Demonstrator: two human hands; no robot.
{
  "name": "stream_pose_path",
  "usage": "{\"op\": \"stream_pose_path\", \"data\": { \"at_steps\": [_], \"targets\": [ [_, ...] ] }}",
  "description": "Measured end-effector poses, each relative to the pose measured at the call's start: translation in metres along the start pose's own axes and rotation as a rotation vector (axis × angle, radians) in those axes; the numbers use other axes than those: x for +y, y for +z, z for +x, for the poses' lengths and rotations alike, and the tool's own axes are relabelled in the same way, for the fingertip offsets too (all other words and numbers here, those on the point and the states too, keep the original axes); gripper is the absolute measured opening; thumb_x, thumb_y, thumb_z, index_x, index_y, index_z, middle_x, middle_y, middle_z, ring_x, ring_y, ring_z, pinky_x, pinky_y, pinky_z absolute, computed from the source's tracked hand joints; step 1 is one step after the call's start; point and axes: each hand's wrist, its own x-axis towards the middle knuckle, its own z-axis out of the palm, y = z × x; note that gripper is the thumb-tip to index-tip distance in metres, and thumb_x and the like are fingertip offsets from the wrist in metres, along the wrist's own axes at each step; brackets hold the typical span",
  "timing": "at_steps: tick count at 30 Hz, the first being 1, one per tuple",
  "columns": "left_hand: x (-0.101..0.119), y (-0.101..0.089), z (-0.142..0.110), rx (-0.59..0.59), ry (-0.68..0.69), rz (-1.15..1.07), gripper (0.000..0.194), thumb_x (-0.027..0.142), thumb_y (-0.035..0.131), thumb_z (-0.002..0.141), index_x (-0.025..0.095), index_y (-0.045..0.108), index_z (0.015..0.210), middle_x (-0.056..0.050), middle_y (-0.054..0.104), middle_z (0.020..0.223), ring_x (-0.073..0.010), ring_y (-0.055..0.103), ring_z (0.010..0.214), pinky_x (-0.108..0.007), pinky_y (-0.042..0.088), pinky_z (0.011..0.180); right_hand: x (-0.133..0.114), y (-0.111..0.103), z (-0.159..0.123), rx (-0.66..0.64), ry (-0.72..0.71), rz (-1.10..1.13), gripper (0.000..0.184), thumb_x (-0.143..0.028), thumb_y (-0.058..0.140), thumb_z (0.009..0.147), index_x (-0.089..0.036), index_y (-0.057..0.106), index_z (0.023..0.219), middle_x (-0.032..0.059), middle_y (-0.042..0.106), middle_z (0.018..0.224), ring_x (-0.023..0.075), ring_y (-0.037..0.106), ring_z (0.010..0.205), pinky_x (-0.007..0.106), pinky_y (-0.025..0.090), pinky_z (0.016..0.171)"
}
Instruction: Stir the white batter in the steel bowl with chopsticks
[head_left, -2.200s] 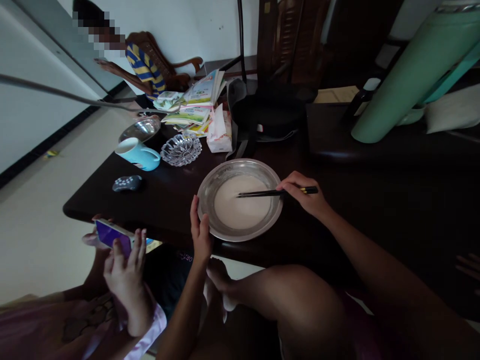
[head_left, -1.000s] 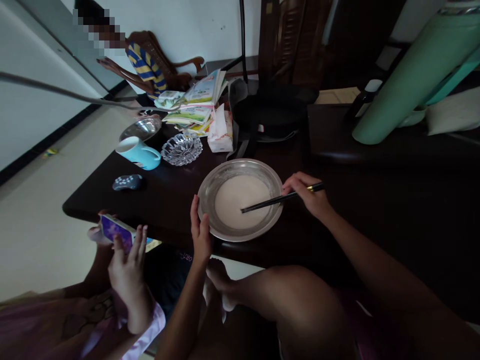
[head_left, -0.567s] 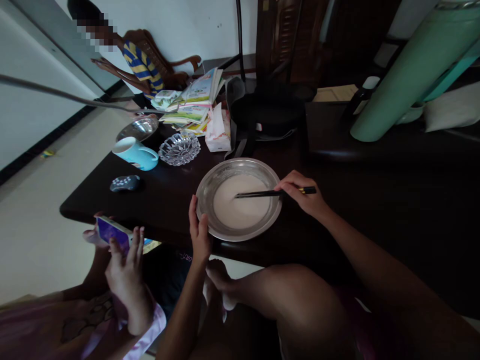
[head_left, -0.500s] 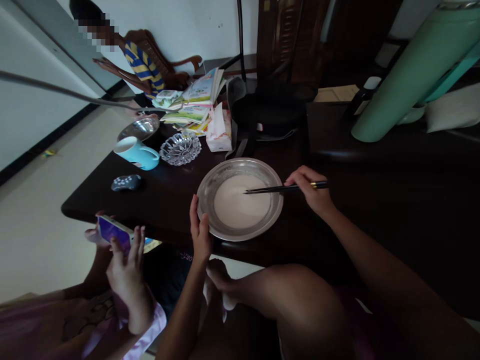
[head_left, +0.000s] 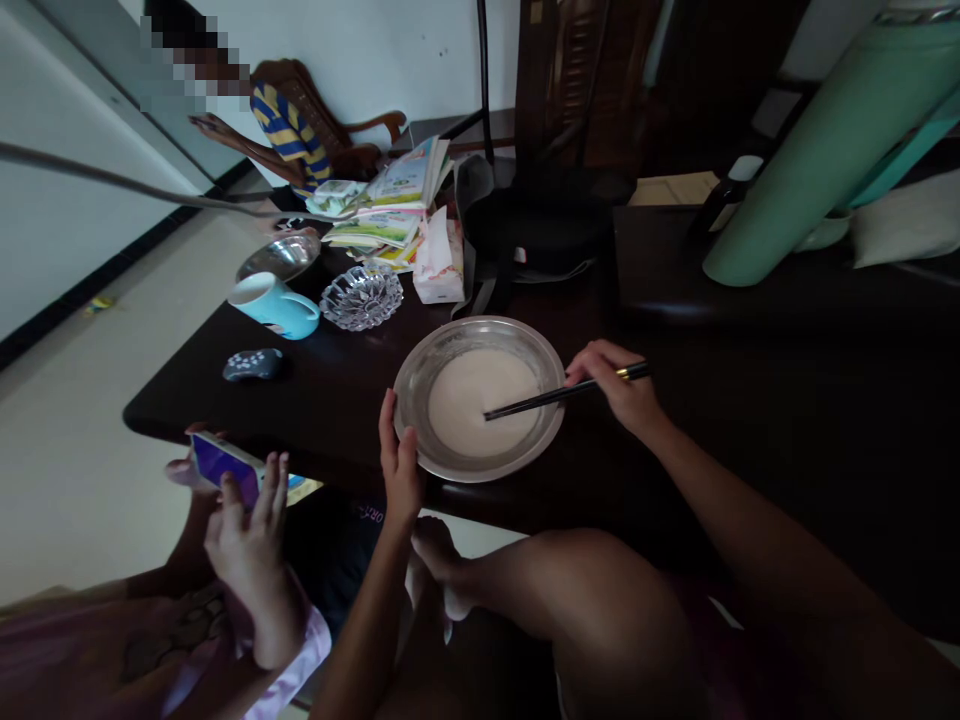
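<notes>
A shallow metal bowl [head_left: 411, 350] sits near the front edge of the dark table, with a pale, milky batter [head_left: 480, 390] in it. My left hand [head_left: 400, 465] grips the bowl's left rim, thumb at the near side and fingers along the outside. Dark chopsticks [head_left: 536, 400] with a gold band are pinched in my right hand [head_left: 616, 385], over the bowl's right rim. Their tips dip into the batter near its middle. The chopsticks lie close together, slanting down to the left.
Left of the bowl stand a blue mug [head_left: 276, 306], a glass dish [head_left: 361, 298], a computer mouse [head_left: 253, 364] and another metal bowl [head_left: 279, 258]. Behind are a tissue pack [head_left: 439, 268], books [head_left: 397, 190] and a black bag [head_left: 536, 230]. A person beside me holds a phone [head_left: 226, 468].
The chopstick tips have moved nearer to me through the batter, and the chopsticks now slant more steeply. My left hand and the bowl stay in place.
</notes>
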Motion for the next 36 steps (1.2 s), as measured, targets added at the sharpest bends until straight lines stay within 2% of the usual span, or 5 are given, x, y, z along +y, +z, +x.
{"op": "stream_pose_path", "data": {
  "at_steps": [17,22,26,32,36],
  "targets": [
    [0.0014,0.0004,0.0004,-0.004,0.007,0.002,0.062,0.052,0.056,0.091,0.028,0.047,0.147,-0.007,0.039,0.159,-0.0293,0.028,0.15,-0.043,0.019,0.124,-0.0028,-0.0002,0.001,0.085,0.021,-0.057,0.042,-0.053,0.054,0.094,-0.023,0.068,0.07,0.0006,0.067,0.064,0.0166,0.064,0.064,0.033,0.051,0.064],
    [0.0004,0.0002,0.0,0.005,0.015,-0.006,0.062,0.051,0.056,0.092,0.026,0.046,0.148,-0.007,0.038,0.16,-0.0286,0.03,0.149,-0.041,0.022,0.123,-0.003,0.0012,0.0007,-0.082,-0.035,-0.132,0.037,-0.053,0.058,0.092,-0.025,0.072,0.074,0.0019,0.072,0.074,0.0174,0.065,0.073,0.034,0.051,0.07],
    [0.0015,0.0002,0.0001,-0.004,0.008,0.006,0.061,0.051,0.055,0.092,0.027,0.046,0.148,-0.007,0.039,0.159,-0.0277,0.03,0.149,-0.04,0.022,0.123,-0.0001,-0.0004,0.0009,0.106,0.016,-0.048,0.041,-0.053,0.054,0.094,-0.023,0.068,0.07,0.0005,0.067,0.064,0.0165,0.063,0.063,0.033,0.05,0.063],
    [0.0011,0.0002,0.0003,0.005,0.02,0.012,0.061,0.051,0.055,0.092,0.027,0.046,0.148,-0.007,0.039,0.159,-0.028,0.03,0.15,-0.041,0.02,0.124,0.0005,0.0014,0.0003,-0.123,-0.046,-0.131,0.038,-0.054,0.057,0.093,-0.026,0.073,0.074,0.0019,0.073,0.075,0.0189,0.063,0.075,0.036,0.051,0.072],
    [-0.0001,0.0001,-0.0001,-0.001,0.009,0.006,0.06,0.05,0.056,0.092,0.028,0.047,0.147,-0.006,0.039,0.159,-0.0281,0.03,0.15,-0.041,0.022,0.123,0.0001,-0.0003,0.0011,0.102,-0.002,-0.075,0.043,-0.054,0.053,0.095,-0.024,0.068,0.068,0.001,0.067,0.064,0.0176,0.061,0.065,0.034,0.049,0.065]
  ]
}}
